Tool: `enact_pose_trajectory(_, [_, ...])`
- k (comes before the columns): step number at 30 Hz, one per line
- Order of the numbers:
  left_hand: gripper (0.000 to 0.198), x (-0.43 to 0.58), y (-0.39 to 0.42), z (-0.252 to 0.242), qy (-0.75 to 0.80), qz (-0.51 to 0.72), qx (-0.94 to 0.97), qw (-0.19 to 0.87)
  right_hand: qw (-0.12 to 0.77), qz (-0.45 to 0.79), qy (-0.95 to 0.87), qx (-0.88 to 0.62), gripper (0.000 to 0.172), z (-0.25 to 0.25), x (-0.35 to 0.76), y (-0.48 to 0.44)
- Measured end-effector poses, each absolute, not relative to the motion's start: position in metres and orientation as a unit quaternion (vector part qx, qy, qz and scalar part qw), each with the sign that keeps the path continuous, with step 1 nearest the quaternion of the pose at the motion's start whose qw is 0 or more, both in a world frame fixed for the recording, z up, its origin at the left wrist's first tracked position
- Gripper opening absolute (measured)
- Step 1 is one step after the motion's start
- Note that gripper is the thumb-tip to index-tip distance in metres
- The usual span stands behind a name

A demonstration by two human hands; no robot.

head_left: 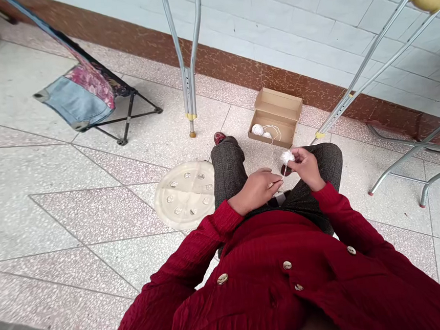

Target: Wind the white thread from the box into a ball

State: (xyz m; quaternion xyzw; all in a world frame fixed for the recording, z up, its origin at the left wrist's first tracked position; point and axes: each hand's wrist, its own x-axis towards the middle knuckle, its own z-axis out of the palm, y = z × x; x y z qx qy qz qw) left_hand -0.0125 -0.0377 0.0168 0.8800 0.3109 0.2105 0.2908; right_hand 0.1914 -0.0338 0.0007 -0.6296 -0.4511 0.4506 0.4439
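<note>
Above my lap, my right hand [307,167] pinches a small fluffy white yarn pom-pom [287,156] between thumb and fingers. A strand of white yarn runs from it down to my left hand [258,188], whose fingers are closed on the strand. Whatever else lies inside the left fingers is hidden. On the floor past my feet stands an open cardboard box [273,138] with its lid folded back. Inside are a white yarn ball [257,129], a second smaller white piece and loose loops of yarn. A thin strand trails over the box's front edge toward my hands.
A round cream plastic disc [185,209] with holes lies left of my legs. One metal crutch [189,85] leans on the wall ahead, another crutch [347,100] to the right. A folding chair [79,97] is at left; metal chair legs [422,162] stand at right.
</note>
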Motion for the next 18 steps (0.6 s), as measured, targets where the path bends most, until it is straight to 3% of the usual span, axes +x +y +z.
enact_pose_trajectory(3, [0.028, -0.020, -0.021, 0.028, 0.308, 0.233, 0.890, 0.241, 0.383, 0.434, -0.512, -0.634, 0.025, -0.017, 0.182, -0.051])
enact_pose_trajectory(6, [0.027, -0.023, -0.001, 0.027, 0.306, 0.243, 0.890, 0.236, 0.367, 0.494, -0.510, -0.601, 0.024, -0.012, 0.170, -0.069])
enact_pose_trajectory(10, [0.032, -0.018, 0.007, 0.012, 0.313, 0.254, 0.845, 0.351, 0.405, 0.618, -0.409, -0.536, 0.029, 0.020, 0.162, -0.078])
enact_pose_trajectory(14, [0.037, -0.015, -0.009, -0.005, 0.352, 0.245, 0.778, 0.460, 0.419, 0.667, -0.331, -0.520, 0.035, 0.053, 0.171, -0.076])
enact_pose_trajectory(18, [0.043, -0.012, -0.030, -0.016, 0.361, 0.215, 0.781, 0.463, 0.465, 0.635, -0.293, -0.542, 0.037, 0.058, 0.188, -0.056])
